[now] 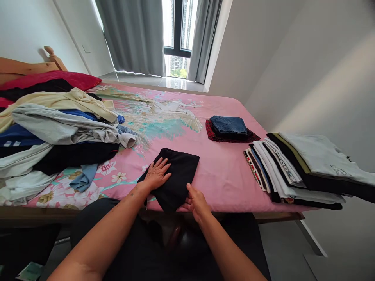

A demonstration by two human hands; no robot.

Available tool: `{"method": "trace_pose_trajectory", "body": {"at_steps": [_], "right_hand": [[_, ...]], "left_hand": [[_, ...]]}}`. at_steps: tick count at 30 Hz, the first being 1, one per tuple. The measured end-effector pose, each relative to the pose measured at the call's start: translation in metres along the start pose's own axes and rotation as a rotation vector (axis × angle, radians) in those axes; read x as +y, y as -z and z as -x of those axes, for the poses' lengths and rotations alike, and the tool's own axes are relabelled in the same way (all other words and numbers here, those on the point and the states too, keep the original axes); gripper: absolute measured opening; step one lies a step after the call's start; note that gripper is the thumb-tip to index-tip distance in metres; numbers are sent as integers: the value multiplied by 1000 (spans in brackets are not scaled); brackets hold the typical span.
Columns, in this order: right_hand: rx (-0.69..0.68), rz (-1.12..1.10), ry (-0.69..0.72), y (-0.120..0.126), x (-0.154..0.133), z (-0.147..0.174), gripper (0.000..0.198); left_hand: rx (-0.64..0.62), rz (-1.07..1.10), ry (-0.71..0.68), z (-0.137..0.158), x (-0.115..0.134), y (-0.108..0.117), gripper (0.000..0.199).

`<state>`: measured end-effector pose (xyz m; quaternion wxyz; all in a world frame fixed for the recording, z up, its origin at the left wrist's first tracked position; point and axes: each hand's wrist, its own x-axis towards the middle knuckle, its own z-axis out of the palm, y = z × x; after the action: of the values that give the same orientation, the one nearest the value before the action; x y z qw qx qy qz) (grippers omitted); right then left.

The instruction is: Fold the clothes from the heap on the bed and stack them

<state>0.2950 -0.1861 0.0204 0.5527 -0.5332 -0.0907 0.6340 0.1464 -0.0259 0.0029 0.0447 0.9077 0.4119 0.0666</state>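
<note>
The folded black garment point(183, 168) lies on the pink bedspread point(221, 175) near the bed's front edge, between a loose clothes heap point(58, 123) and a folded stack point(281, 168). The left hand point(157, 175) rests flat on it, grip spread; the right hand point(197, 201) touches its right edge, but whether that grip clamps the cloth I cannot tell.

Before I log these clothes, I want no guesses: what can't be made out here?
All in the head view:
Black garment: patch covered by the left hand.
Loose heap: its lower layers, buried by clothes on top; its left side, cut off by the picture's edge.
Tall folded stack: upper right end, cut off by the right edge.
Print on the stack's top garment: too small to read.
</note>
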Motion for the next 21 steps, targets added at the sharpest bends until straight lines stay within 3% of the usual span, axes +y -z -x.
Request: {"method": "trace_pose_trajectory", "body": {"at_steps": [3,6,9,15,21], "right_hand": [[64,134,-34,-9,-3,-3,58],[53,158,29,-9,-2,-2,56],[10,106,72,-4,3,0,54],[-84,-150,146,-5,6,1,60],[-225,-236,332,-23,-26,19,56]], "left_hand": [[10,7,6,-1,0,5,49],[62,16,24,-1,0,10,46],[122,18,57,-3,1,10,44],[92,51,82,-5,0,-1,45],[156,253,83,-2,14,-4,43]]}}
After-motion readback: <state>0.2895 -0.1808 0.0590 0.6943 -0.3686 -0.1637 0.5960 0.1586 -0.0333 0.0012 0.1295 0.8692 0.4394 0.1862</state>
